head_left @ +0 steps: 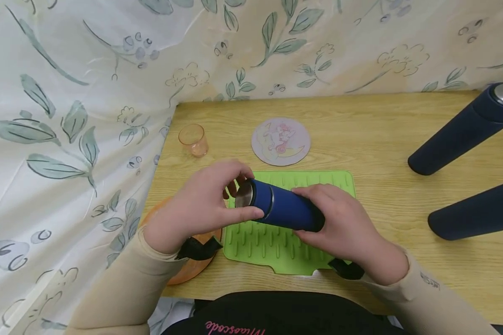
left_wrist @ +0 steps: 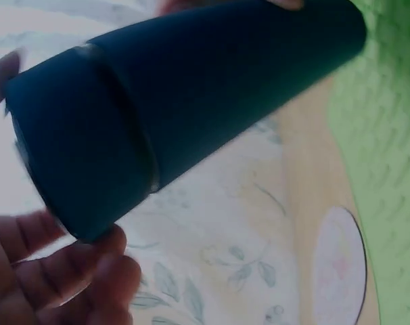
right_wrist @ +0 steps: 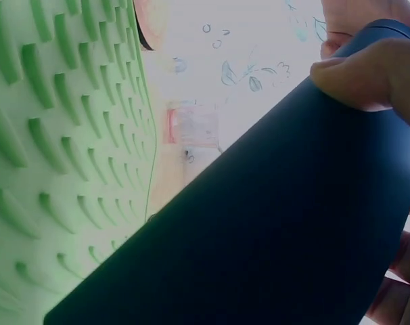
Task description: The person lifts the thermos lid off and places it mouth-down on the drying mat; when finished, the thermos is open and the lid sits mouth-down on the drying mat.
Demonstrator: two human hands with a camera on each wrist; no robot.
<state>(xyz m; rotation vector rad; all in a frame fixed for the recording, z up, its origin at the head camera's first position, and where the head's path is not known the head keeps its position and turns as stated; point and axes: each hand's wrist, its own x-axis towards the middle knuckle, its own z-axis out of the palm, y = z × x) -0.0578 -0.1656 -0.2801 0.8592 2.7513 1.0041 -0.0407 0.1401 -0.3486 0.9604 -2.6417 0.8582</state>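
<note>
A blue thermos flask (head_left: 291, 208) with a silver-topped lid lies tilted between both hands, above a green ribbed silicone mat (head_left: 255, 242). At its lid end is my left hand (head_left: 209, 200), thumb along the near side and fingers bent round the far side. My right hand (head_left: 343, 216) grips the body near the dark base. In the left wrist view, fingertips (left_wrist: 100, 264) touch the edge of the lid (left_wrist: 76, 142). Across the dark flask body (right_wrist: 259, 203) in the right wrist view lies a thumb (right_wrist: 367, 78).
Two tall dark-blue flasks (head_left: 457, 132) (head_left: 478, 209) stand on the right of the wooden table (head_left: 360, 135). Behind the mat lie a round cartoon coaster (head_left: 281, 142) and a clear orange-pink cup (head_left: 194, 140). An orange disc (head_left: 193, 272) is partly hidden under the left wrist.
</note>
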